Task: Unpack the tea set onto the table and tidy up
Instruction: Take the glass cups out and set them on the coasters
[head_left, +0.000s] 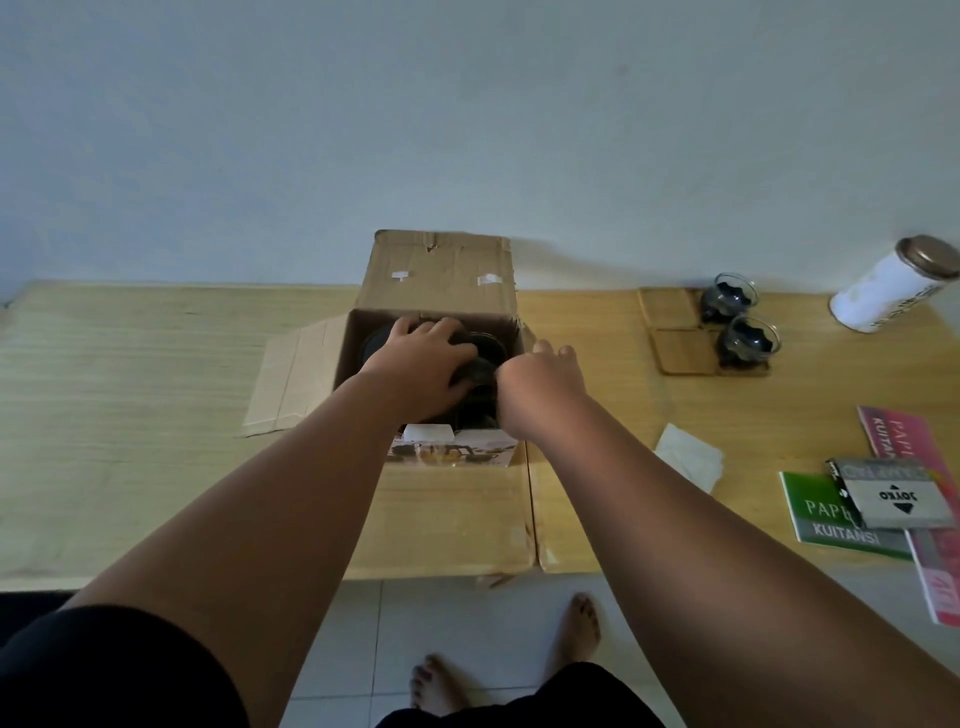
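Observation:
An open cardboard box (441, 275) stands on the wooden table (130, 415), its flaps folded out. My left hand (423, 358) reaches down into it, fingers spread over a dark round tea piece (480, 371); whether it grips is hidden. My right hand (540, 387) rests on the box's right rim, fingers curled against the wall. Two glass cups (727, 299) (748, 340) with dark insides stand on wooden coasters (685, 353) at the back right.
A white canister with a bronze lid (888, 286) leans at the far right. A folded white tissue (688, 454) lies right of the box. Green, grey and pink booklets (852, 512) lie at the right edge. My bare feet stand on tiled floor (467, 623) below.

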